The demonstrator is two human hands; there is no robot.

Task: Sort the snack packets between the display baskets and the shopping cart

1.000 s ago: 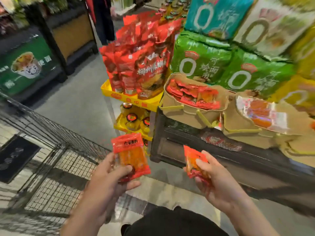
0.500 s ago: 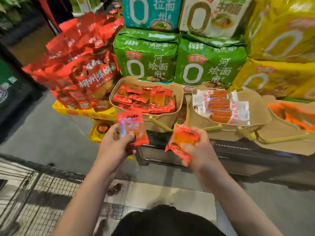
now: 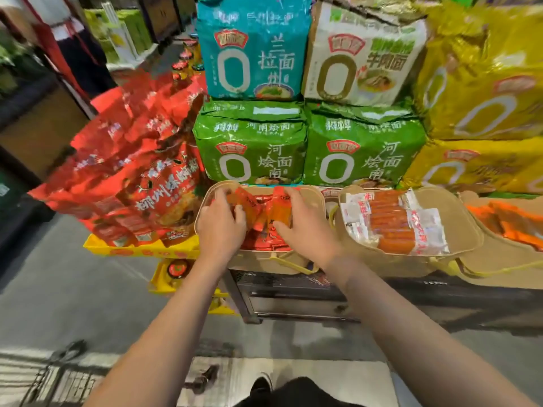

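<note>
A tan display basket (image 3: pixel 258 260) on the dark stand holds several red and orange snack packets (image 3: pixel 264 239). Both my hands are down inside it. My left hand (image 3: pixel 221 230) grips a red snack packet (image 3: pixel 238 200) near the basket's left side. My right hand (image 3: pixel 307 229) holds an orange snack packet (image 3: pixel 279 213) between thumb and fingers over the middle of the pile. The wire shopping cart (image 3: pixel 50 383) shows only as a corner at the lower left, blurred.
A second tan basket (image 3: pixel 465 230) to the right holds sausage packets (image 3: pixel 396 223); a third (image 3: pixel 499 259) holds orange packets. Big red bags (image 3: pixel 132 183) stand on a yellow tray (image 3: pixel 141 250) at left. Noodle multipacks (image 3: pixel 252 148) are stacked behind. A person (image 3: pixel 73 51) stands far left.
My view has swung from the cart to the display. Both hands, each carrying a packet, have moved forward and down into the left basket.
</note>
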